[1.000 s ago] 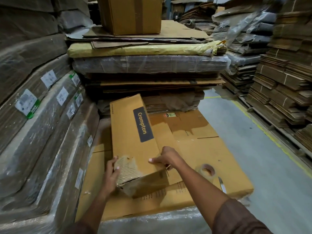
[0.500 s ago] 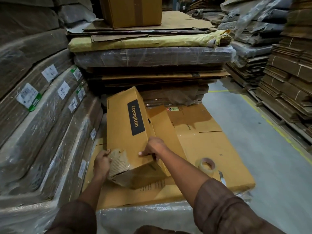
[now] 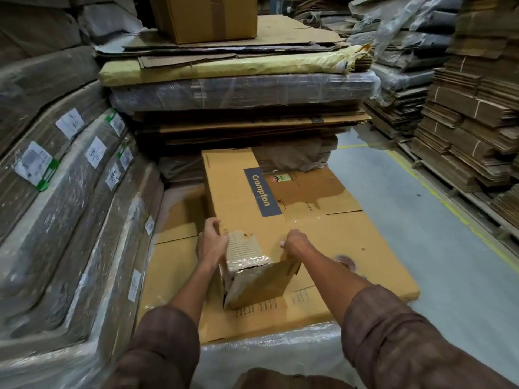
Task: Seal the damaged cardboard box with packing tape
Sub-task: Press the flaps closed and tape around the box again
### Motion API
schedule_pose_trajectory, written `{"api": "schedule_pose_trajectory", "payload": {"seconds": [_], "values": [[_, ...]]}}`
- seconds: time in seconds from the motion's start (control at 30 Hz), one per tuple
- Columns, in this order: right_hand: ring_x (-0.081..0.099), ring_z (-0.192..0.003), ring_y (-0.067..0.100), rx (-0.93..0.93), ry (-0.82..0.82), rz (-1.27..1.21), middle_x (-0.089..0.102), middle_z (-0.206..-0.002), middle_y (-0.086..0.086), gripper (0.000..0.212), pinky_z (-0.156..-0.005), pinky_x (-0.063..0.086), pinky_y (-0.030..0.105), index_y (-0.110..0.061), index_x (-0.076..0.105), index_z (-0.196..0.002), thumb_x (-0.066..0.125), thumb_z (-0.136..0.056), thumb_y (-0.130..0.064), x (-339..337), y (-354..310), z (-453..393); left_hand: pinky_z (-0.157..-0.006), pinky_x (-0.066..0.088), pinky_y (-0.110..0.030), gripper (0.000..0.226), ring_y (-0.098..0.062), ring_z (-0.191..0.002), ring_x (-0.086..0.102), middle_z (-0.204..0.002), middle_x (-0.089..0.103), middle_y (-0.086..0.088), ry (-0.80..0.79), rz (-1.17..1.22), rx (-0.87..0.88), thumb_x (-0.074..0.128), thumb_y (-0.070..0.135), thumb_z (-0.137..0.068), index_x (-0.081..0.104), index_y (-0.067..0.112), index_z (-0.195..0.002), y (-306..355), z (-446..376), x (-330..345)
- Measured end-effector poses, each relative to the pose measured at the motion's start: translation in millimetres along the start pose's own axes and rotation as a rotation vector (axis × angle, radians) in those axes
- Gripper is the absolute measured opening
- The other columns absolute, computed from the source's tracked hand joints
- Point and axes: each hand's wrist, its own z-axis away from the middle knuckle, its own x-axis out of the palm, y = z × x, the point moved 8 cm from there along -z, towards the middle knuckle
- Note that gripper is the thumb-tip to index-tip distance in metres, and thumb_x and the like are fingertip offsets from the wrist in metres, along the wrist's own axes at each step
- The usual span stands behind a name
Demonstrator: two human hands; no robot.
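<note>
Between my two hands sits the torn corner of the Crompton box, which lies flat on the cardboard sheet. Clear tape already shines over that ripped patch, so I'd say the sealing is partly done. My left hand grips the near-left edge and my right hand curls over the right edge (tape roll sits just past my right wrist, untouched). More strips probably still needed.
</note>
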Motion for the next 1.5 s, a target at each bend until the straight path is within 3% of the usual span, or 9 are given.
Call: {"api": "schedule_pose_trajectory", "payload": {"seconds": [0.2, 0.33, 0.6, 0.7, 0.8, 0.87, 1.03, 1.27, 1.5], "values": [[0.039, -0.133, 0.042, 0.148, 0.26, 0.072, 0.041, -0.146, 0.015, 0.048, -0.107, 0.033, 0.063, -0.033, 0.031, -0.148, 0.042, -0.102, -0.03, -38.0, 36.2, -8.8, -0.093, 0.055, -0.049, 0.076, -0.025, -0.115, 0.063, -0.134, 0.06, -0.005, -0.251, 0.069, 0.117, 0.083, 0.029, -0.082, 0.039, 0.036, -0.143, 66.0, -3.1, 52.9], [0.047, -0.131, 0.037, -0.165, 0.408, -0.243, 0.049, -0.142, 0.012, 0.05, -0.105, 0.039, 0.053, -0.027, 0.038, -0.148, 0.054, -0.1, -0.031, -50.0, 8.0, -7.9, -0.101, 0.048, -0.056, 0.075, -0.028, -0.116, 0.062, -0.129, 0.061, -0.005, -0.242, -0.053, 0.143, 0.087, 0.04, -0.074, 0.045, 0.032, -0.136, 89.8, -11.0, 79.9], [0.025, -0.149, 0.037, -0.33, 0.097, -0.143, 0.024, -0.165, 0.008, 0.119, -0.113, 0.028, 0.067, -0.03, 0.024, -0.158, 0.026, -0.064, -0.103, -13.2, -40.5, -6.1, -0.069, 0.058, -0.037, 0.058, -0.022, -0.085, 0.07, -0.102, 0.069, -0.004, -0.304, -0.081, -0.071, 0.087, 0.02, -0.076, 0.053, 0.023, -0.123, 69.9, -31.8, 71.8], [-0.008, -0.153, 0.039, -0.331, -0.04, 0.076, -0.01, -0.169, -0.004, 0.108, -0.111, 0.009, 0.077, -0.044, 0.0, -0.158, 0.05, -0.073, -0.089, 12.5, -45.3, 10.3, -0.054, 0.055, -0.035, 0.06, -0.022, -0.07, 0.072, -0.101, 0.074, -0.014, -0.464, -0.004, -0.298, 0.09, 0.014, -0.074, 0.054, 0.005, -0.12, 46.7, -36.9, 51.8], [-0.022, -0.15, 0.043, -0.336, -0.116, 0.274, -0.027, -0.165, -0.001, 0.112, -0.107, 0.005, 0.082, -0.045, -0.014, -0.156, 0.065, -0.081, -0.068, 42.2, -70.8, 24.2, -0.081, 0.061, -0.041, 0.064, -0.026, -0.103, 0.071, -0.122, 0.07, -0.018, -0.582, -0.112, -0.434, 0.084, 0.012, -0.081, 0.054, 0.0, -0.137, 19.9, -42.9, 29.5], [-0.026, -0.147, 0.048, -0.358, -0.168, 0.417, -0.033, -0.162, 0.003, 0.113, -0.105, 0.004, 0.083, -0.045, -0.021, -0.154, 0.066, -0.083, -0.064, 63.0, -87.6, 34.9, -0.091, 0.057, -0.043, 0.089, -0.031, -0.122, 0.062, -0.135, 0.062, -0.019, -0.532, -0.139, -0.461, 0.075, 0.01, -0.089, 0.018, 0.004, -0.158, 0.9, -51.5, 14.3], [-0.033, -0.14, 0.053, -0.354, -0.168, 0.816, -0.044, -0.155, 0.01, 0.128, -0.102, 0.002, 0.085, -0.043, -0.037, -0.146, 0.075, -0.083, -0.046, 90.6, -70.3, 39.5, -0.099, 0.05, -0.051, 0.097, -0.038, -0.136, 0.04, -0.157, 0.019, -0.013, -0.261, -0.248, -0.202, 0.061, -0.006, -0.091, 0.017, 0.051, -0.155, -17.7, -76.8, -17.3], [-0.032, -0.145, 0.044, -0.361, -0.159, 0.982, -0.05, -0.15, 0.003, 0.134, -0.111, 0.005, 0.078, -0.044, -0.042, -0.141, 0.069, -0.083, 0.004, 45.5, -28.1, 14.8, -0.12, 0.023, -0.057, 0.069, -0.032, -0.153, 0.015, -0.164, 0.019, -0.01, -0.242, -0.569, 0.221, 0.066, 0.034, -0.095, 0.031, 0.036, -0.155, 11.5, -97.9, -6.5], [-0.021, -0.15, 0.043, -0.185, 0.035, 0.921, -0.021, -0.167, 0.006, 0.09, -0.113, -0.001, 0.073, -0.047, -0.019, -0.154, 0.048, -0.103, -0.017, -15.3, -22.1, -5.1, -0.123, 0.016, -0.057, 0.078, -0.034, -0.153, 0.018, -0.166, 0.019, -0.017, -0.264, -0.913, 0.396, 0.03, 0.072, -0.097, 0.022, 0.027, -0.16, 3.8, -95.4, 27.5]]}}
